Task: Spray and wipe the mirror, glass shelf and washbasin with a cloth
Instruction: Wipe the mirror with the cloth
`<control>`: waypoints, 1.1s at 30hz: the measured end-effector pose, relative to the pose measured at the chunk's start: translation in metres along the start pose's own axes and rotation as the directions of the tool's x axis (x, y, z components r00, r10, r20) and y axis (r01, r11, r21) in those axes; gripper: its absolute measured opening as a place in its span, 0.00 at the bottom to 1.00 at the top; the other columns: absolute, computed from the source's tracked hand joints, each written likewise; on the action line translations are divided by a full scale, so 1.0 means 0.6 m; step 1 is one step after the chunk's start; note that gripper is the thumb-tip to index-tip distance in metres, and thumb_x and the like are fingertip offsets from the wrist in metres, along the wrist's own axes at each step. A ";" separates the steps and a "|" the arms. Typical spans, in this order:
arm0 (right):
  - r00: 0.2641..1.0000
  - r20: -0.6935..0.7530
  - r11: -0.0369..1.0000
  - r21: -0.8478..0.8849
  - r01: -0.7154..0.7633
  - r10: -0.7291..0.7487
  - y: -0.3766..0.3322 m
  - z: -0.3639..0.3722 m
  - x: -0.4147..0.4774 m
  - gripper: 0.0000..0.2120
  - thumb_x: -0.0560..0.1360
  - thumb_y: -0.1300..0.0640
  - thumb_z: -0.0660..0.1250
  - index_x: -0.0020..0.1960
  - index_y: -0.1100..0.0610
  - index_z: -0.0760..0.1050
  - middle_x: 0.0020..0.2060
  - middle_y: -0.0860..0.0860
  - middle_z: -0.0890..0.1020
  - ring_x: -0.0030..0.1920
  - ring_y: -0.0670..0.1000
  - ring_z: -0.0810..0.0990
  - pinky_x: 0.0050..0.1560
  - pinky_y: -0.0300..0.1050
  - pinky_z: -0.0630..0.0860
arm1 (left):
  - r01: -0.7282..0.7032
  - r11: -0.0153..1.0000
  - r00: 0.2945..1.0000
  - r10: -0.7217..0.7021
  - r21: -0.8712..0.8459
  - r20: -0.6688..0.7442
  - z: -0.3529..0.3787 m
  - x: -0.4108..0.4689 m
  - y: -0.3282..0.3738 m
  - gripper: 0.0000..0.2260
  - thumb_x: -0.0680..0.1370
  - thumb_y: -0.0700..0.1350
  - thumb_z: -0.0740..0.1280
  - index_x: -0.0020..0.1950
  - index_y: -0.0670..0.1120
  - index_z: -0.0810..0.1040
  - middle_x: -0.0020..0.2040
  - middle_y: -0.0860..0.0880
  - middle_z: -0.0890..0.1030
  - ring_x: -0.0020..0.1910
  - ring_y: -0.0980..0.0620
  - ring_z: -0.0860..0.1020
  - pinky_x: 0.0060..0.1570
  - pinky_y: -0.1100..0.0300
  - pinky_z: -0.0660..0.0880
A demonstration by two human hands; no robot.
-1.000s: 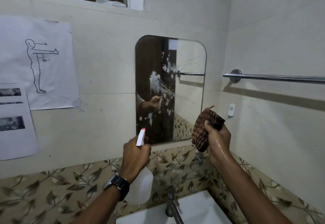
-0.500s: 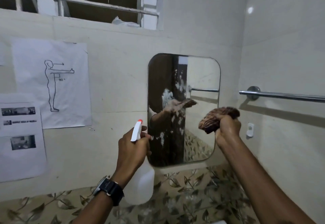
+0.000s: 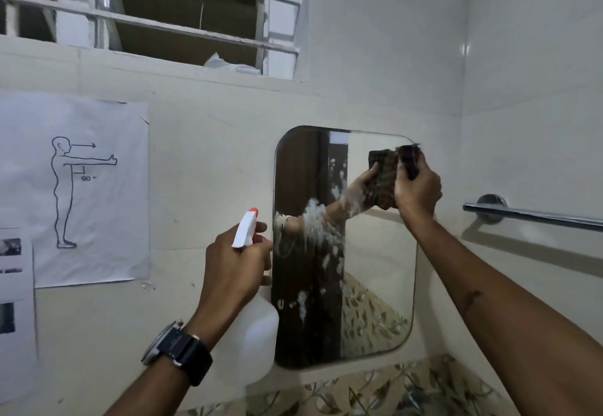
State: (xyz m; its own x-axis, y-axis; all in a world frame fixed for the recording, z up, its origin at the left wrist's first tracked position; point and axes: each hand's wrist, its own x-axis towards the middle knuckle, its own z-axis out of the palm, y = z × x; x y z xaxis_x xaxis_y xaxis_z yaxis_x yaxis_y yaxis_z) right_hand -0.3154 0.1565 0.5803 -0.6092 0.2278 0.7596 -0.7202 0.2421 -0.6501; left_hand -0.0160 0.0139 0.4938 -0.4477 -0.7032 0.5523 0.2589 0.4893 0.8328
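Mirror (image 3: 375,269), a rounded-corner rectangular glass pane, hangs on the pale tiled wall with white foam splatter (image 3: 318,223) down its middle. At its upper right corner our right hand (image 3: 416,189) clenches a brown checked cloth (image 3: 409,161) against the glass. Just left of the mirror our left hand (image 3: 236,260) grips a white plastic spray bottle (image 3: 249,327) with a red-tipped nozzle. We judge that foam could run and dry into streaks below if we wipe only the top; a wet bottle could slip.
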 end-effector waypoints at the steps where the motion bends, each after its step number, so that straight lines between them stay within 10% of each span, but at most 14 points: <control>1: 1.000 0.012 1.000 0.014 0.004 -0.004 0.001 0.010 -0.004 0.21 0.78 0.47 0.61 0.69 0.53 0.72 0.59 0.59 0.81 0.63 0.64 0.78 0.64 0.62 0.75 | -0.004 1.000 1.000 0.004 0.000 0.001 0.002 0.008 0.003 0.12 0.78 0.35 0.67 0.60 0.43 0.82 0.45 0.41 0.85 0.36 0.48 0.81 0.32 0.54 0.83; 11: 1.000 -0.002 0.998 0.063 -0.029 0.030 0.002 0.076 -0.019 0.28 0.82 0.51 0.61 0.80 0.49 0.58 0.81 0.49 0.56 0.81 0.58 0.50 0.78 0.66 0.47 | -0.021 1.000 1.000 0.021 -0.001 0.001 -0.004 0.040 0.002 0.14 0.77 0.33 0.67 0.60 0.45 0.82 0.45 0.42 0.85 0.37 0.47 0.82 0.31 0.55 0.83; 33: 0.807 0.182 0.825 0.055 0.563 -0.563 -0.189 0.189 -0.178 0.33 0.83 0.49 0.56 0.83 0.54 0.47 0.83 0.50 0.47 0.82 0.53 0.40 0.81 0.58 0.43 | -0.010 1.000 1.000 0.011 -0.018 0.024 -0.010 0.045 0.005 0.14 0.76 0.32 0.66 0.51 0.50 0.83 0.38 0.45 0.84 0.29 0.56 0.79 0.29 0.56 0.81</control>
State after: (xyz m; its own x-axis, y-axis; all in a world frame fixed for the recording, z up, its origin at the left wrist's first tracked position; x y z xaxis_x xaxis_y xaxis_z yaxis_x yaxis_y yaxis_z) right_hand -0.2062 -0.0023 0.5746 -0.1464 -0.1236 0.9815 -0.9551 0.2759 -0.1077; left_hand -0.0222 -0.0070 0.5113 -0.4656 -0.6851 0.5602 0.2790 0.4871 0.8276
